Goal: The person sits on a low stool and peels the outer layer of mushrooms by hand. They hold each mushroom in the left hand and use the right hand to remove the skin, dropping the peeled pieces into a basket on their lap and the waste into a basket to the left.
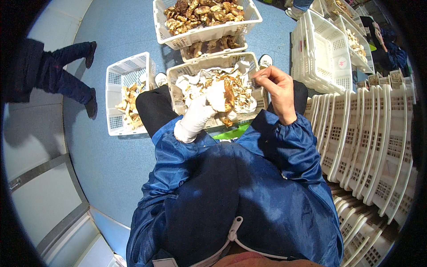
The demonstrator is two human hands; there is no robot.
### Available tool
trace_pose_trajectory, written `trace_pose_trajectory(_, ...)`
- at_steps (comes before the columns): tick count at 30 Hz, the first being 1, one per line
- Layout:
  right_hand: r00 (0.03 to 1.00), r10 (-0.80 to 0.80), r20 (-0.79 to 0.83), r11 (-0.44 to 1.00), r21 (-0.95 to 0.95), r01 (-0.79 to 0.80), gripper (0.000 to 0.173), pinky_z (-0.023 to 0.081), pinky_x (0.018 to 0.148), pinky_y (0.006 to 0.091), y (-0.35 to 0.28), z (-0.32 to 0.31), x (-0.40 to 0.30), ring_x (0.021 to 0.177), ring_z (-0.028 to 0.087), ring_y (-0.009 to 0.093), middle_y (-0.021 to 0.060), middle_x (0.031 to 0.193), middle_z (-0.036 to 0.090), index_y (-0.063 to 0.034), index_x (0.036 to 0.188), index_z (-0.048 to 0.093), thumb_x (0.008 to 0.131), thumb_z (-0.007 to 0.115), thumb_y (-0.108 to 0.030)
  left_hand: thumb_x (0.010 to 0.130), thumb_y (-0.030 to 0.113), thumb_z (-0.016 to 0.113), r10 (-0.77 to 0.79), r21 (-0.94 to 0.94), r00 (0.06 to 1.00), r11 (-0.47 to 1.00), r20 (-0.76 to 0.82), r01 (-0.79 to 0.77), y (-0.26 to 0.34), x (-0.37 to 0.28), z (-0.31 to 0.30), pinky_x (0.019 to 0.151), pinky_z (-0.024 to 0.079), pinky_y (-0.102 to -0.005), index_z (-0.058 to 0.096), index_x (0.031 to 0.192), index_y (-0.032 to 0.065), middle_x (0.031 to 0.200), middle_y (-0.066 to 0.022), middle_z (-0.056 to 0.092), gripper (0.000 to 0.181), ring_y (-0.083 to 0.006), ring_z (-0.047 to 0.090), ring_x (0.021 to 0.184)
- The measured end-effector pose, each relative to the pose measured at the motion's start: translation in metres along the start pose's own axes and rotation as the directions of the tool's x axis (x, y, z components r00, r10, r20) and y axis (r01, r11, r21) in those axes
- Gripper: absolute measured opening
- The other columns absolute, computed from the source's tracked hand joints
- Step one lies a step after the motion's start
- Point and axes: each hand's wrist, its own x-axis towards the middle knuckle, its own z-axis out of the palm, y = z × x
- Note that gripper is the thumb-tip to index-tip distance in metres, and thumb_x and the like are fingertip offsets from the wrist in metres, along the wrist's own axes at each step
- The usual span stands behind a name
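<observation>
My left hand (196,118), in a white glove, grips a large pale mushroom piece (216,95) with brown edges. That piece is over a white plastic crate (173,75) between my knees. White cloth or sheeting (245,66) lines the crate, with brown and cream trimmings (242,88) on it. My bare right hand (275,88) is raised over the crate's right edge, thumb and forefinger close together. Whether something thin is between those fingertips cannot be told. To the left, another crate (108,96) contains pale yellowish pieces (130,110).
Crates of brown mushrooms (208,15) stand ahead. Nested white crates (297,53) rise at the right, beside a long row of stacked crates (367,133). A person in dark trousers (71,71) is at the left; others are partly visible at the upper right.
</observation>
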Motion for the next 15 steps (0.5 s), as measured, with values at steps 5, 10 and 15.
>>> trace_pose_trajectory(5,0.893,-0.430,0.135,0.831,-0.328,0.449,0.010,0.045,0.070,0.0265,-0.010,0.009,-0.015,0.077,0.056,0.017,0.0085,0.089,0.057,0.0024,0.072,0.053,0.073,0.062,0.000,0.085,0.012,0.064,0.085,-0.006,0.996,0.996,-0.036,-0.085,-0.007,0.008,-0.011,0.087,0.047,-0.0290,0.057,0.121,0.0001,0.114,-0.0047,0.061,0.038,-0.0148,0.057,0.105)
trace_pose_trajectory(10,0.838,-0.483,0.254,0.797,-0.271,0.541,0.011,0.047,0.069,0.0315,-0.025,0.034,-0.027,0.080,0.060,0.023,0.0117,0.088,0.061,0.0009,0.075,0.056,0.071,0.067,0.002,0.087,0.017,0.061,0.090,-0.125,0.995,0.988,-0.051,-0.095,0.002,0.009,0.003,0.082,0.049,-0.0263,0.057,0.120,0.0034,0.110,-0.0027,0.062,0.035,-0.0116,0.058,0.097)
trace_pose_trajectory(15,0.756,-0.576,0.311,0.718,-0.249,0.650,0.009,0.049,0.067,0.0318,-0.030,0.040,-0.025,0.077,0.062,0.025,0.0127,0.091,0.065,0.0002,0.076,0.058,0.073,0.066,0.002,0.089,0.015,0.060,-0.016,-0.127,1.000,0.992,0.006,0.016,-0.008,0.005,-0.006,0.094,0.043,-0.0305,0.061,0.117,0.0015,0.114,-0.0048,0.062,0.031,-0.0168,0.057,0.106)
